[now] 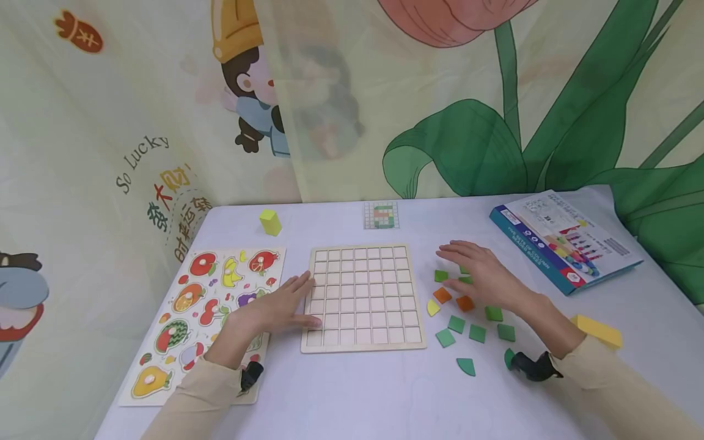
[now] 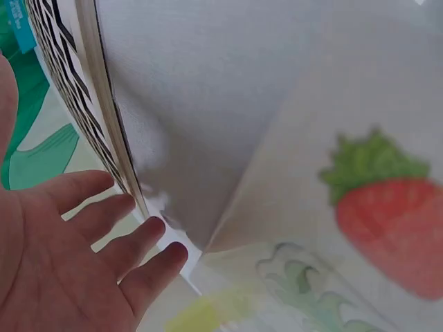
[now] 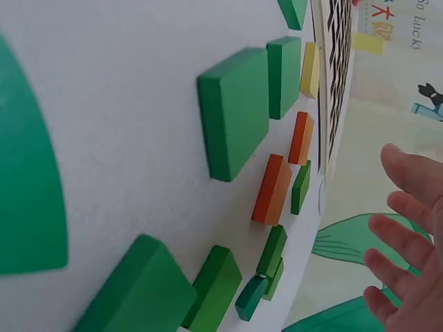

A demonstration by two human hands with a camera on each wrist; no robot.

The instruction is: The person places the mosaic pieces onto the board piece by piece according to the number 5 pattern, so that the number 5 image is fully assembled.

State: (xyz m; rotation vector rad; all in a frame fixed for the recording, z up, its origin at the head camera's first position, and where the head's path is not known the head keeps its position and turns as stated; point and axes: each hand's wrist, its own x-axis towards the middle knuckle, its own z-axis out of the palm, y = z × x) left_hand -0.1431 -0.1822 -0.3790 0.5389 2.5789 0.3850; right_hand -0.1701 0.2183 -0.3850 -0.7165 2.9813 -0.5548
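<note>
A wooden grid board lies flat at the middle of the white table, its square cells bare. At its left edge rests my left hand, fingers extended and thumb over the rim; the left wrist view shows these fingers spread beside the board's edge. My right hand hovers above loose tiles on the right, holding nothing, its fingers spread. Around it lie several green square tiles, two orange tiles, a yellow quarter-round piece and a green quarter-round piece.
On the left, a fruit puzzle board lies partly under my left forearm. Toward the back stand a yellow-green block and a small grid pattern card. A blue-edged box lies back right, with a yellow block by my right forearm.
</note>
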